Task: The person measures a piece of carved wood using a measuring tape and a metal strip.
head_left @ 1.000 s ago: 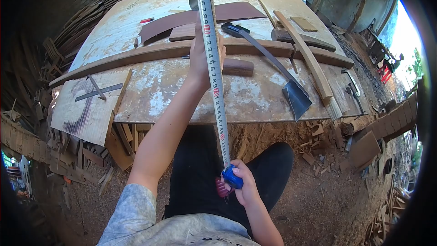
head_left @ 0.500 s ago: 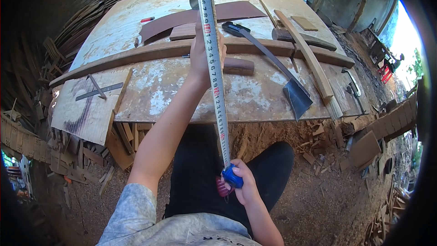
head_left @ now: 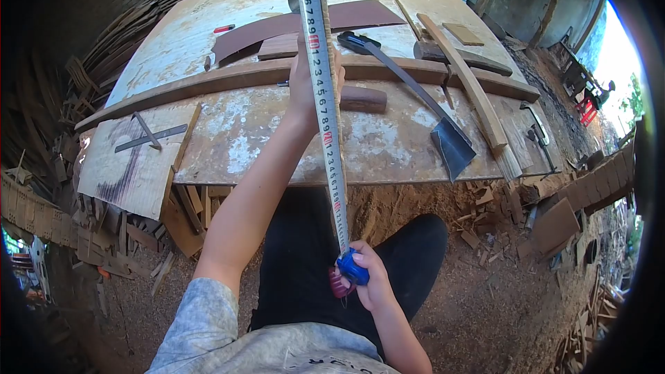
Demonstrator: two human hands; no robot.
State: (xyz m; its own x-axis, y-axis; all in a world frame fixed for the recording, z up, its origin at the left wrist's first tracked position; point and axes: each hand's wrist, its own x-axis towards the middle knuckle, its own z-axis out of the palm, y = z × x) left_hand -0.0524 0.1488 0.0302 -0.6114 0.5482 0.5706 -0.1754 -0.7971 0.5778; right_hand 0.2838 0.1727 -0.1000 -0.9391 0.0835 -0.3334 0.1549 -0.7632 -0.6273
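Observation:
The steel tape measure blade (head_left: pixel 323 107) runs out long and straight, away from me over the bench, with its numbers facing up. My right hand (head_left: pixel 375 278), near my lap, is closed around the blue and red tape measure case (head_left: pixel 353 269). Farther along, my left hand (head_left: pixel 302 93) is behind the blade, fingers curled round to its right side. A narrow wooden edge (head_left: pixel 338 97) shows beside those fingers; most of that strip is hidden under the blade. Just beyond the left hand lies a long wooden beam (head_left: pixel 228 77), and a mallet-like wooden piece (head_left: pixel 364 100) lies to its right.
On the workbench (head_left: pixel 277 159) are brown sandpaper (head_left: pixel 367 15), a handsaw-like tool (head_left: pixel 415 90) with a dark wide end, a wooden batten (head_left: pixel 464 83) and a metal clamp (head_left: pixel 539 135). A sliding bevel (head_left: pixel 151 137) rests on a board (head_left: pixel 104 166) at left. Wood scraps litter the floor.
The blade and the right hand with the case have shifted very slightly left. Both hands keep their hold, and the bench things stay put.

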